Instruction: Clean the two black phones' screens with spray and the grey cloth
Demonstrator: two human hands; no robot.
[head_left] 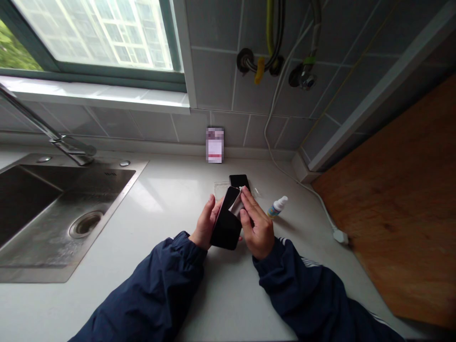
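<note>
My left hand is wrapped round the left edge of a black smartphone, its dark screen tilted up towards me. Against the upper right part of that screen, my right hand presses a folded white tissue under its fingers. Just beyond lies a second black phone on the counter, partly hidden by the held one. A clear case-like piece shows beside it. To the right of my right hand stands a small white spray bottle with a coloured label.
A steel sink with a faucet is at the left of the white counter. Against the tiled wall leans a lit phone with a blurred screen. A white cable runs down to a plug near a wooden panel.
</note>
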